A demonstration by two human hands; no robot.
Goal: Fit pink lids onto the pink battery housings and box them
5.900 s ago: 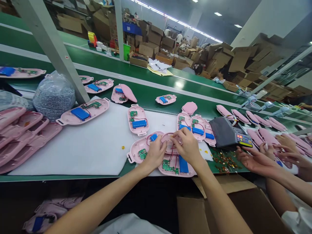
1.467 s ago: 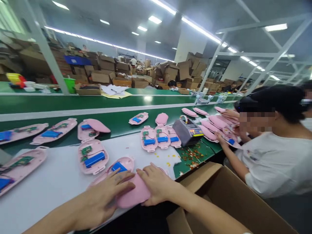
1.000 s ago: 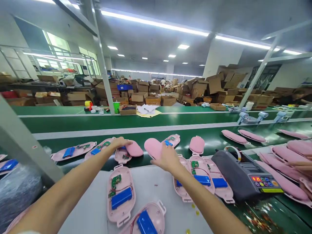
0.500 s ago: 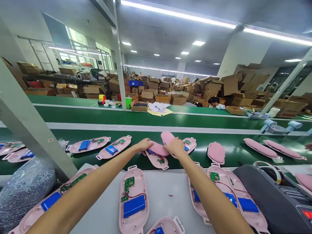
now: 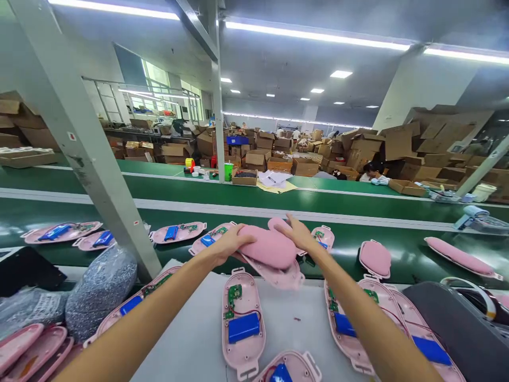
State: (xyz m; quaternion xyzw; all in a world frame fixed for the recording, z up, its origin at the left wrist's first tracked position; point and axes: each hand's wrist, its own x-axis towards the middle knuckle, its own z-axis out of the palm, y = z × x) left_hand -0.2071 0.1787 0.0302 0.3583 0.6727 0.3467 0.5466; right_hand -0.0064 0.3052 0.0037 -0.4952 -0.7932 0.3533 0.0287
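My left hand (image 5: 233, 245) is closed on the near end of a pink padded panel (image 5: 268, 248), thumb on top and fingers underneath. This panel is tilted above a pink oval shell (image 5: 284, 276), covering most of its inside. My right hand (image 5: 295, 233) is just behind, fingers apart and partly stretched, at a second pink padded panel (image 5: 277, 224); whether they press on it is hard to see. Below on the white worktop lies an open pink shell (image 5: 244, 350) with a blue battery pack (image 5: 244, 327) and a green circuit board (image 5: 234, 294).
More open shells (image 5: 178, 233) lie along the green conveyor belt (image 5: 342, 228). Padded pieces (image 5: 375, 258) sit to the right. A grey machine (image 5: 441, 302) stands at the right, a metal post (image 5: 89, 148) at the left beside a plastic bag of small parts (image 5: 101, 286).
My left hand has raised and turned the padded panel, so its broad pink face now shows. My right hand has come off this panel. The camera view has swung left.
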